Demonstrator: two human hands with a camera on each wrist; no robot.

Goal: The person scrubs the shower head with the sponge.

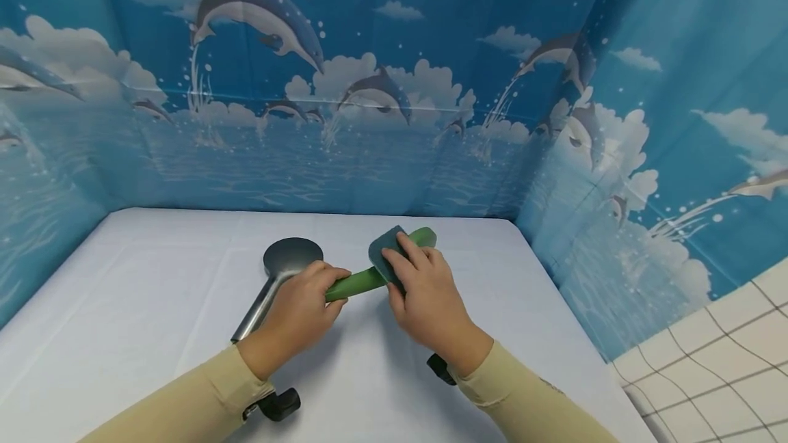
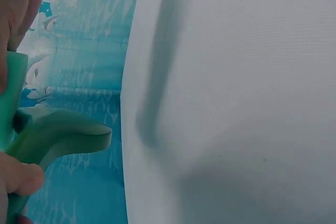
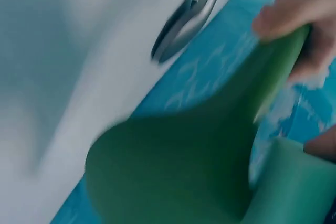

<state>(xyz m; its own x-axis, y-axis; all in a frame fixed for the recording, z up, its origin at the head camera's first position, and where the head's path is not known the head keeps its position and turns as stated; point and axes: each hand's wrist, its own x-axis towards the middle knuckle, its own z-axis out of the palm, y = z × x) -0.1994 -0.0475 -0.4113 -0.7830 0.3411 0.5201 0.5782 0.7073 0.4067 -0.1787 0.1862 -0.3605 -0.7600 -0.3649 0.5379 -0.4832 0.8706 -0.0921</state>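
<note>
My left hand (image 1: 303,305) grips the narrow handle of a green shower head (image 1: 355,284), thumb and fingers round its lower end. The wide head of it tilts up and away to the right, clear of the table in the left wrist view. A teal sponge (image 1: 380,251) lies over its neck, pinched by my right hand (image 1: 429,292) with the thumb below and the fingers spread on top. In the right wrist view the green head's broad rounded back (image 3: 168,166) fills the lower middle, with the sponge's edge (image 3: 294,187) beside it.
A chrome shower head (image 1: 293,256) with a dark round face lies on the white-covered table (image 1: 154,279), just left of my left hand. Blue dolphin curtains (image 1: 345,163) hang behind the table and along both sides. White tiles (image 1: 726,361) show at the lower right.
</note>
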